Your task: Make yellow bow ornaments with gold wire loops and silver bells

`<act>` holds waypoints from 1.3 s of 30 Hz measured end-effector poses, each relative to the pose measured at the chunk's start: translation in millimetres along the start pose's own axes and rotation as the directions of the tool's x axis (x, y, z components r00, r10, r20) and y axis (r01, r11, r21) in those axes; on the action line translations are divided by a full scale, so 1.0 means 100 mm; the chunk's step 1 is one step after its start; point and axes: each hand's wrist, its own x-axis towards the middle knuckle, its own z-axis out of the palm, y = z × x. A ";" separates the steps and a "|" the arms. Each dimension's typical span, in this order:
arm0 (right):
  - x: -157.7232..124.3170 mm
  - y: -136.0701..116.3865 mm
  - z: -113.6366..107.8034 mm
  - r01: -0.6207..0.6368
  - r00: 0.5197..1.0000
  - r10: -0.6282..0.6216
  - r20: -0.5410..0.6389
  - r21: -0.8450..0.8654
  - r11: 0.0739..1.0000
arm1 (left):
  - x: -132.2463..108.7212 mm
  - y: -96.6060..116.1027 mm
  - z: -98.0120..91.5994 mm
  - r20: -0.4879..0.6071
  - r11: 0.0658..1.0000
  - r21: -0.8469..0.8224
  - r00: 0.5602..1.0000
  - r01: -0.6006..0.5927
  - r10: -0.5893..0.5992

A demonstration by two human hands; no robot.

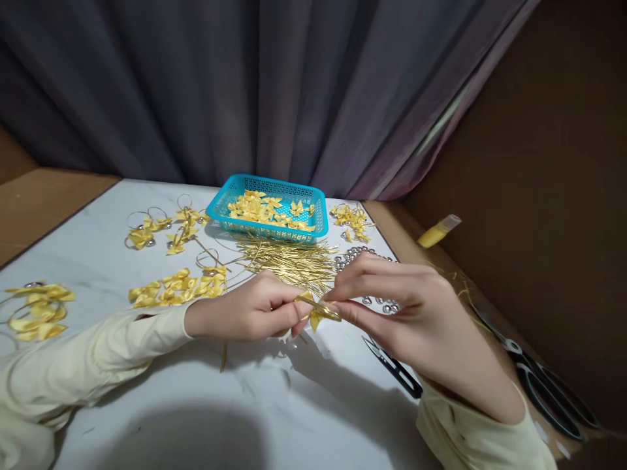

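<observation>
Over the front middle of the table, my left hand (259,310) is closed in a pinch on a yellow ribbon bow (316,320). A length of gold cord (329,312) lies across the bow, and the fingertips of my right hand (396,300) are closed on its right part. The bow's left portion is hidden by my left fingers. Just behind my hands is a loose pile of cut gold cords (289,261). Silver bells or beads (357,254) lie scattered behind and under my right hand; their exact kind is too small to tell.
A blue plastic basket (321,225) with yellow bows stands at the back. More bows (179,287) lie at left, some with cord loops (137,219). Black thread snips (396,372) lie under my right wrist. Scissors (533,378) and a yellow-bodied tube (435,234) are at right.
</observation>
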 end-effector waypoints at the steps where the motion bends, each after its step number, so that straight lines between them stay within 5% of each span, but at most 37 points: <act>1: 0.01 0.00 0.00 -0.040 0.999 0.040 0.011 0.016 0.999 | 0.00 0.00 0.00 0.000 1.000 0.016 1.000 -0.015 0.015; 5: 0.04 0.04 -0.02 -0.190 0.979 0.188 0.075 0.028 0.981 | 0.00 0.00 0.00 0.007 0.993 0.111 0.999 -0.049 0.048; 9: 0.03 0.04 -0.12 -0.163 0.958 0.160 0.240 -0.005 0.987 | -0.04 -0.01 0.01 -0.029 0.952 0.285 0.992 -0.109 0.122; 19: -0.10 -0.07 -0.18 -0.064 0.996 0.065 0.056 -0.019 0.998 | -0.08 0.03 0.05 0.017 0.776 0.591 0.965 -0.221 0.262; 25: -0.08 -0.10 -0.08 0.046 0.987 -0.034 0.157 -0.071 0.996 | -0.08 0.05 0.04 0.027 0.733 0.637 0.957 -0.238 0.288; 32: -0.12 -0.06 0.06 0.188 0.956 -0.086 0.279 -0.364 0.912 | -0.08 0.05 0.05 0.038 0.729 0.636 0.954 -0.253 0.298; 39: -0.07 -0.01 0.06 0.223 0.938 -0.114 0.327 -0.319 0.921 | -0.09 0.06 0.07 0.019 0.770 0.583 0.952 -0.259 0.305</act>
